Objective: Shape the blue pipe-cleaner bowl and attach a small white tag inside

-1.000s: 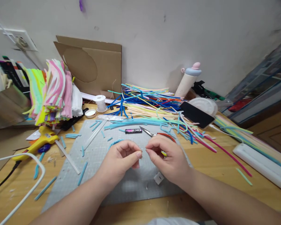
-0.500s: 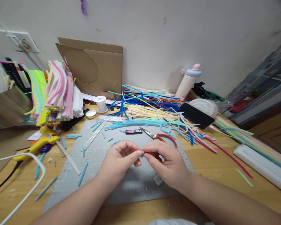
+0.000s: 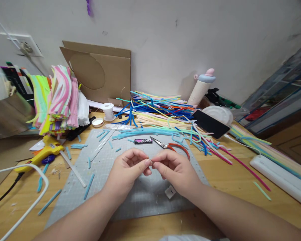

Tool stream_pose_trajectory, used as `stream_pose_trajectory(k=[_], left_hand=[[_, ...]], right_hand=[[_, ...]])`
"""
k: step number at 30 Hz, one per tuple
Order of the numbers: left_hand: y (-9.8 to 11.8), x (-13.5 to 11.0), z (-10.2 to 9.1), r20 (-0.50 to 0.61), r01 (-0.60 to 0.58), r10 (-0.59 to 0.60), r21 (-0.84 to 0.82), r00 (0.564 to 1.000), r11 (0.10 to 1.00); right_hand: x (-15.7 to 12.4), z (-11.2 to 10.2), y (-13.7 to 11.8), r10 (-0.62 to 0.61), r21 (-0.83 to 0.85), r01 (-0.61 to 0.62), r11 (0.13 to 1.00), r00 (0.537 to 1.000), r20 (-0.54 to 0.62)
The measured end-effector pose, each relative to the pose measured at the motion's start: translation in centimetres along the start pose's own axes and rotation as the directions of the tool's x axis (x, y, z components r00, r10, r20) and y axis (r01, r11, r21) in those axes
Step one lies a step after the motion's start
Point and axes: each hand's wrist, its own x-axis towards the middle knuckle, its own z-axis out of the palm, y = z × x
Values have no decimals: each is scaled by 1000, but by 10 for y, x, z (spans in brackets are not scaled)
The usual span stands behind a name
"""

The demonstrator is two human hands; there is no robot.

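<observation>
Head view: left hand [image 3: 130,168] and right hand [image 3: 176,169] pinch a tiny piece [image 3: 151,162] above the grey cutting mat [image 3: 137,202].
Too small to identify, it sits where both hands' fingertips meet, presumably for fine control; red-handled scissors [image 3: 168,146] lie just beyond.

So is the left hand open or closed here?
Closed, in a pinch: the left hand has its thumb tip against its index finger, on a tiny item whose identity I cannot tell.
</observation>
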Motion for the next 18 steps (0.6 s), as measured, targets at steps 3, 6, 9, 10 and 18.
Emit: stream_pose_trajectory(k=[3,6,9,10,18], left_hand=[[-1,1,0,4,4,-4,-15,1000,1000],[-1,1,0,4,-2,2,-12,1000,1000],[0,1,0,2,-13,13,6,1000,1000],[0,1,0,1,-15,15,14,1000,1000],[3,-1,1,-6,-49,50,83,999,995]], right_hand=[[2,-1,0,109,119,-115,986,993,53],[2,-1,1,107,103,-112,988,993,55],[1,1,2,31,12,-31,999,999,14],[1,1,2,10,-17,-10,1000,1000,2],[2,1,0,23,8,-23,1000,1000,13]])
